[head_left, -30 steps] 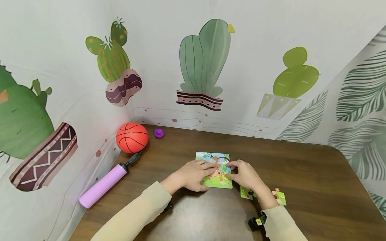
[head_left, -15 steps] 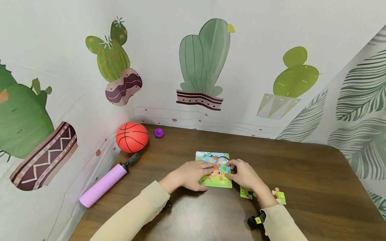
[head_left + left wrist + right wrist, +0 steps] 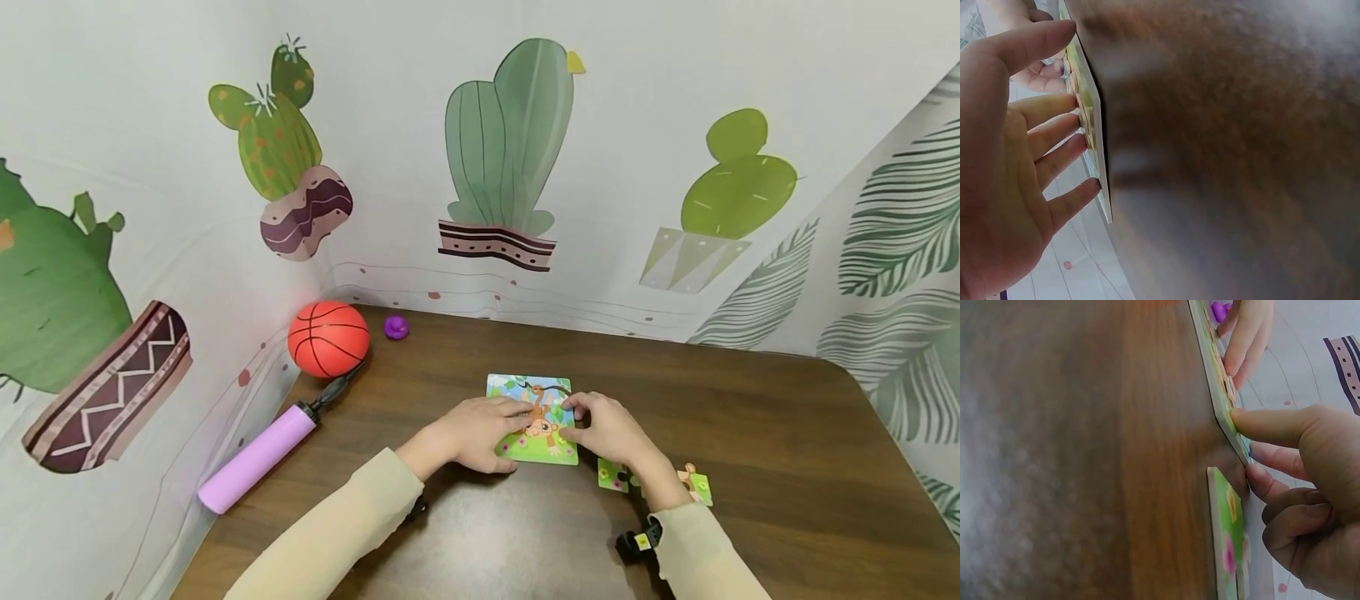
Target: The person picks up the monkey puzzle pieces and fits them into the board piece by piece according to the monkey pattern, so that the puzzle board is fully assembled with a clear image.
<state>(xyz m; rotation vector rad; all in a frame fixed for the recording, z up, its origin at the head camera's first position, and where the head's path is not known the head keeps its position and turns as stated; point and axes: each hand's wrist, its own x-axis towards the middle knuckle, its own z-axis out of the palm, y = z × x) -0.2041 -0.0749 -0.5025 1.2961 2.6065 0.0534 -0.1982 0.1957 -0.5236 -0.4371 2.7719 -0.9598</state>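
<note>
Looking at a cactus-print cloth (image 3: 622, 92) behind a brown table (image 3: 480, 542), taken from the head view. Taking the monkey puzzle (image 3: 538, 450) as clock centre, got a lilac pump (image 3: 258, 460) at 9 and a red ball (image 3: 328, 339) at 10. Find the puzzle flat on the table, between both hands.

Got the left hand (image 3: 480, 435) coming in from 9 o'clock, spread wide, not gripping, just resting on it by the fingertips. Need the left wrist view for the palm, hidden from above.

See the right hand (image 3: 613, 429) mostly curled, pinching the puzzle's 3 o'clock edge with thumb and fingertips. Check the right wrist view for tucked-in fingers, plus the thickness of a loose piece (image 3: 612, 476), at 4 o'clock. Lastly, spot a purple duck (image 3: 396, 327) at 10, just beside the ball.
</note>
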